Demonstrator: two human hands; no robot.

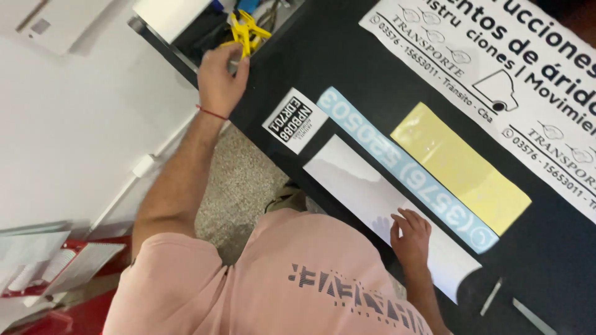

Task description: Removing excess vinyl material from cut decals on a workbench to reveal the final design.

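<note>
The left hand (220, 77) is raised toward the upper left of the frame, at the edge of the black counter (347, 56), with its fingers curled and the thumb and forefinger closing on the lower end of a yellow clamp (248, 31) that sticks out of an open box of tools there; whether the pinch is fully tight cannot be told. A thin red cord (212, 113) circles that wrist. The right hand (411, 239) lies lower and right of centre, open and flat with the fingers spread, pressing down on a long white strip (354, 180) and gripping nothing. This strip runs on a slant from the middle of the frame down to the lower right, along the near edge of the counter. Just beside it, on the far side and parallel, lies a narrower light blue strip (403, 164) with pale digits, and beyond that a yellow sheet (459, 167) on the same slant. A small black-and-white sticker (293, 121) sits near the upper end of the blue strip — between the two hands. A large white banner (496, 62) with black print covers the upper right corner. Two small grey bars (490, 296) lie on the counter at the lower right. The person's pink shirt (279, 279) fills the bottom, with a speckled floor (242, 180) and a shoe (288, 197) above it.
</note>
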